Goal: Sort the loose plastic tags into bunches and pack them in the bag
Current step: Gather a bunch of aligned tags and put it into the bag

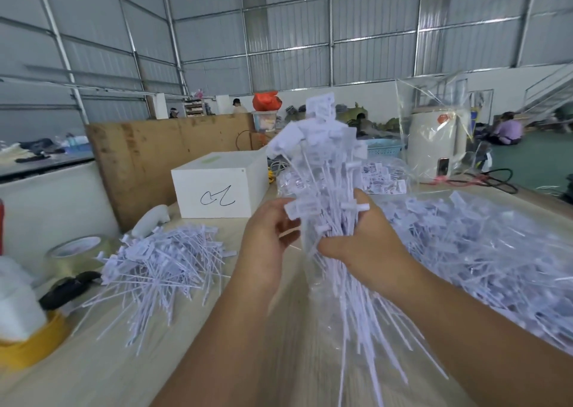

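Mid-task. Right hand [366, 245] grips upright bunch of white plastic tags [325, 189]; left hand [266, 236] pinches one tag head. Clear plastic bag [434, 118] stands behind, apparently unfilled. Loose white tag heaps left [155, 261] and right [480, 251] on pale wooden counter [124, 375] remain unsorted.

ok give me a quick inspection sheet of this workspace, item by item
surface: pale wood-grain table, largely covered.
job's things: bunch of tags held upright; loose tags piled on the left; bigger heap on the right; clear bag standing at the back.
clutter: white box with a scribble, tape roll, yellow tape roll.
grippers: left hand pinches one tag head; right hand grips the bunch's stems.
cables: black and red cables by the white appliance.
surroundings: metal-walled hall, people seated in the background.
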`<action>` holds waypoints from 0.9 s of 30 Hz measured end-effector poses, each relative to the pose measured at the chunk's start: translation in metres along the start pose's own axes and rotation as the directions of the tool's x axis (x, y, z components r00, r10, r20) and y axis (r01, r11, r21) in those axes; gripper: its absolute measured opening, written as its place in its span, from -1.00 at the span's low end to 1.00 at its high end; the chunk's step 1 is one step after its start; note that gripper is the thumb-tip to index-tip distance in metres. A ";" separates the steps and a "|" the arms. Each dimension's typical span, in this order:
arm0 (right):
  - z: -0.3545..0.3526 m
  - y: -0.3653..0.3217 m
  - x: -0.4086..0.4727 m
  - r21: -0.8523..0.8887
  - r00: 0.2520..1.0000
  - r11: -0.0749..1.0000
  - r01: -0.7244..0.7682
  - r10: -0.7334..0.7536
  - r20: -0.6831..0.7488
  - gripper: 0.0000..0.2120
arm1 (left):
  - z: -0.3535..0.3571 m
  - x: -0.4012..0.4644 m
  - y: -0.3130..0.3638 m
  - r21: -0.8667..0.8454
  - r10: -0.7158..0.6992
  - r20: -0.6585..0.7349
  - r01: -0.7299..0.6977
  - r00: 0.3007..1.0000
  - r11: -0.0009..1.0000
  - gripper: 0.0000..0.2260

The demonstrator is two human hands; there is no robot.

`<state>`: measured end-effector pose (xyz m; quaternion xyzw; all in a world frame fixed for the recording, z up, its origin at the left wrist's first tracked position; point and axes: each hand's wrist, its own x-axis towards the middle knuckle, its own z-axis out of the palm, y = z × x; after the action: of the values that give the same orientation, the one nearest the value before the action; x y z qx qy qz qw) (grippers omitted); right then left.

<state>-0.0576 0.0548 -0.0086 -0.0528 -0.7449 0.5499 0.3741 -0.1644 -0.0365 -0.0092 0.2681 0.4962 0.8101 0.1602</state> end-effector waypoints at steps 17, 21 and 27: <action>-0.013 0.015 -0.013 -0.902 0.946 0.413 0.126 0.225 0.235 -0.27 | -0.023 0.008 0.013 0.172 0.016 0.011 -0.018 1.000 0.985 -0.83; -0.012 0.020 -0.013 -0.928 0.954 0.341 0.150 0.197 0.226 -0.21 | -0.013 0.004 0.005 0.199 0.039 0.045 -0.048 0.998 0.979 -0.82; -0.023 0.026 -0.011 -0.941 0.979 0.311 0.131 0.109 0.172 -0.16 | 0.017 -0.013 -0.006 0.189 0.038 0.065 -0.049 0.997 0.981 -0.77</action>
<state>-0.0447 0.0773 -0.0340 -0.2007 -0.9595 0.0074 0.1974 -0.1445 -0.0284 -0.0122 0.3174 0.5603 0.7537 0.1312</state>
